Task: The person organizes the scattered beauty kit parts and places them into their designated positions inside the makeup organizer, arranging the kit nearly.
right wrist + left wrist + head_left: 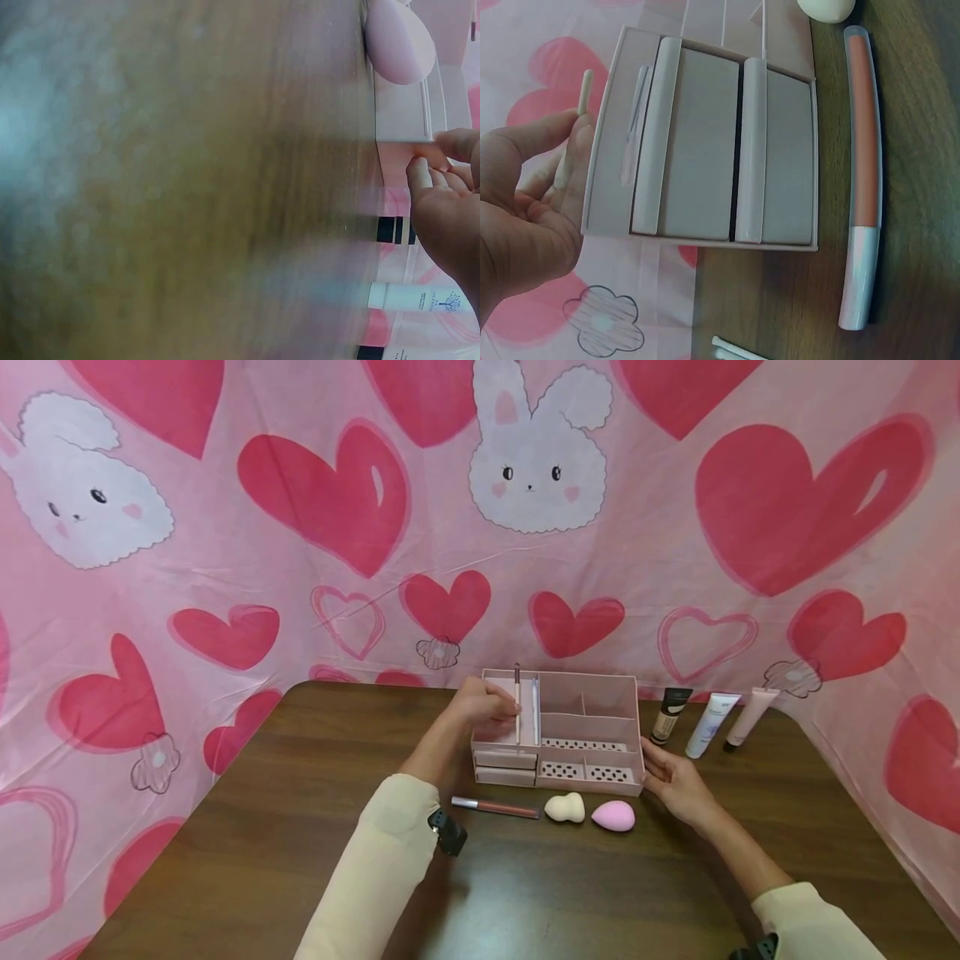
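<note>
We find the left hand (483, 703) raised over the left rear compartment of the pink organizer (600, 727), fingers curled round a thin makeup brush (517, 702) that stands nearly upright, its lower end down inside the compartment. A second slim white stick (535, 708) stands just beside it in the same slot. In the left wrist view the brush handle (571, 142) lies across the fingertips, pinched near its middle.

We judge the brush light, stiff and smooth, likely to slip or tip if gripped loosely; a pinch on the middle of the handle, clear of the bristles, suits it best. The organizer looks like thin rigid plastic, light enough to slide on the table (225, 827), so it wants steadying at its side wall.

The right hand (675, 781) does this: fingers fairly straight, tips resting against the organizer's right front corner, holding nothing. The right wrist view is heavily blurred but shows fingertips (427, 169) touching the pale wall.

Both forearms reach forward from cream sleeves, the left bent upward at the wrist, the right lying low over the table.

In front of the organizer lie a lip gloss tube (495, 807), a cream sponge (565, 807) and a pink sponge (613, 816). Three tubes (712, 722) stand to its right.
</note>
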Action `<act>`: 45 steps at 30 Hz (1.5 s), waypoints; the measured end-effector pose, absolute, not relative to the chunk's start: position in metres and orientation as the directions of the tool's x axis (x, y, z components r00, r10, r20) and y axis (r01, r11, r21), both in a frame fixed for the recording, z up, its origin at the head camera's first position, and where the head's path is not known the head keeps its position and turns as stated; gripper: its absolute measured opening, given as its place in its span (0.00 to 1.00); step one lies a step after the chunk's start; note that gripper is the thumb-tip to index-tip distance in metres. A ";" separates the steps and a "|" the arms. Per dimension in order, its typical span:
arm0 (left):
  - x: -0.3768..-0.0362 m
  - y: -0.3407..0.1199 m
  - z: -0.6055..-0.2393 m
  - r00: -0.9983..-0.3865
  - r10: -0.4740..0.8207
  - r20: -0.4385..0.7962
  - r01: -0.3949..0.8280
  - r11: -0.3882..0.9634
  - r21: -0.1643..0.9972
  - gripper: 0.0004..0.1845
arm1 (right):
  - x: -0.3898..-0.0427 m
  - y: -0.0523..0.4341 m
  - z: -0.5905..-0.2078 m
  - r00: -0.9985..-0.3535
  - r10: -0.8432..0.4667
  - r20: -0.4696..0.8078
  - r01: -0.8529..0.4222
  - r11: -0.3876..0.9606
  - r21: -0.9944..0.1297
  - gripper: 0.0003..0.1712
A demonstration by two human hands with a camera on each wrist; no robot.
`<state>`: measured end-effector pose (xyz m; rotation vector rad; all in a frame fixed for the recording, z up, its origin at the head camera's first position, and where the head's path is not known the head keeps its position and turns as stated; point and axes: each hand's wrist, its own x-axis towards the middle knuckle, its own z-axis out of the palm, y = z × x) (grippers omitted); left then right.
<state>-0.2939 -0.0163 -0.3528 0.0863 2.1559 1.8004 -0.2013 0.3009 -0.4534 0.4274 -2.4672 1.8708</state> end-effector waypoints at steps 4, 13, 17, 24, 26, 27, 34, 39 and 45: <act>-0.294 -0.011 -0.352 -0.949 0.251 -0.192 -0.132 0.235 0.963 0.11 | -0.202 0.301 -0.454 -0.959 -0.209 0.190 -0.240 0.246 -0.939 0.37; -0.297 -0.001 -0.350 -0.946 0.260 -0.196 -0.117 0.291 0.949 0.10 | -0.202 0.301 -0.455 -0.958 -0.209 0.196 -0.244 0.238 -0.940 0.36; -0.299 0.002 -0.351 -0.947 0.250 -0.202 -0.118 0.315 0.942 0.09 | -0.202 0.301 -0.455 -0.955 -0.212 0.207 -0.256 0.236 -0.937 0.36; -0.299 0.006 -0.353 -0.941 0.269 -0.205 -0.107 0.339 0.935 0.10 | -0.201 0.300 -0.454 -0.959 -0.202 0.199 -0.247 0.249 -0.937 0.36; -0.299 0.006 -0.353 -0.940 0.266 -0.215 -0.114 0.347 0.931 0.10 | -0.201 0.300 -0.454 -0.959 -0.203 0.198 -0.246 0.247 -0.937 0.36; -0.299 0.006 -0.353 -0.939 0.263 -0.222 -0.122 0.348 0.929 0.10 | -0.201 0.300 -0.455 -0.959 -0.204 0.197 -0.245 0.244 -0.938 0.36; -0.298 0.008 -0.353 -0.932 0.259 -0.254 -0.149 0.364 0.919 0.10 | -0.201 0.300 -0.455 -0.951 -0.213 0.222 -0.267 0.213 -0.940 0.36; -0.296 0.007 -0.352 -0.927 0.260 -0.270 -0.164 0.367 0.916 0.09 | -0.201 0.300 -0.455 -0.948 -0.215 0.233 -0.278 0.205 -0.939 0.35; -0.295 0.008 -0.353 -0.930 0.257 -0.264 -0.158 0.368 0.916 0.08 | -0.200 0.300 -0.454 -0.950 -0.212 0.231 -0.275 0.210 -0.938 0.35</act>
